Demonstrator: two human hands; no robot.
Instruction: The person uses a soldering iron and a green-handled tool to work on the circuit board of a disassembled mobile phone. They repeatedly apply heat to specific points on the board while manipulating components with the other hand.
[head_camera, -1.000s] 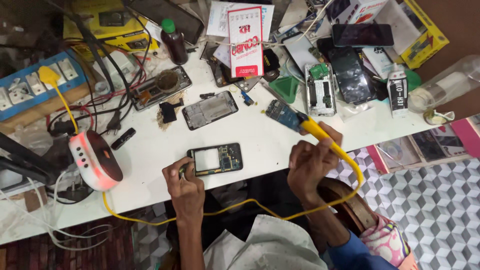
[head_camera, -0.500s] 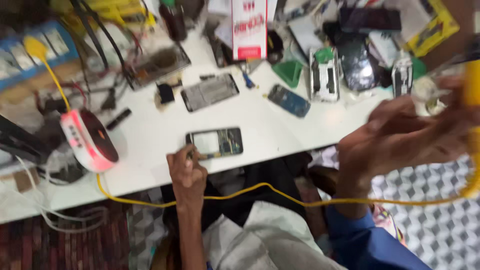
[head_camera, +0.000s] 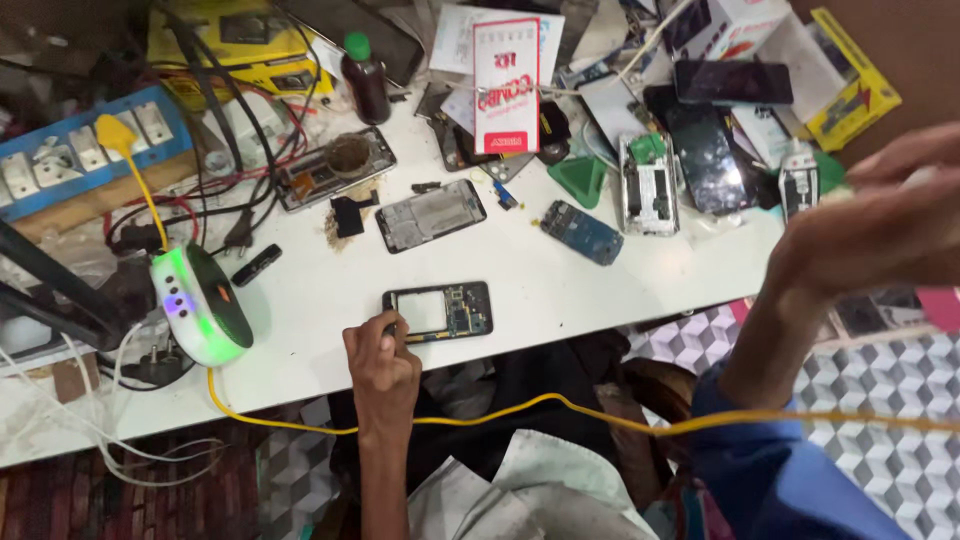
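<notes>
Left hand (head_camera: 382, 362) at lower centre, fingers pinched on corner of opened phone (head_camera: 438, 311) on table (head_camera: 300, 300). Right hand (head_camera: 880, 225) raised at right edge, blurred; grip indeterminate.

A white desk (head_camera: 560, 290) is cluttered with opened phones: one (head_camera: 438, 311) near its front edge, another (head_camera: 431, 215) behind it. A blue circuit board (head_camera: 582, 232), a brown bottle (head_camera: 365, 78) and a round white device (head_camera: 200, 303) are also seen on it.

Right hand (head_camera: 880, 225) blurred, raised right of opened phone (head_camera: 437, 311); fingers cut by frame edge, grip unreadable. Yellow cable (head_camera: 560, 405) runs off right edge below it. Left fingers (head_camera: 385, 328) hide phone's left corner.
</notes>
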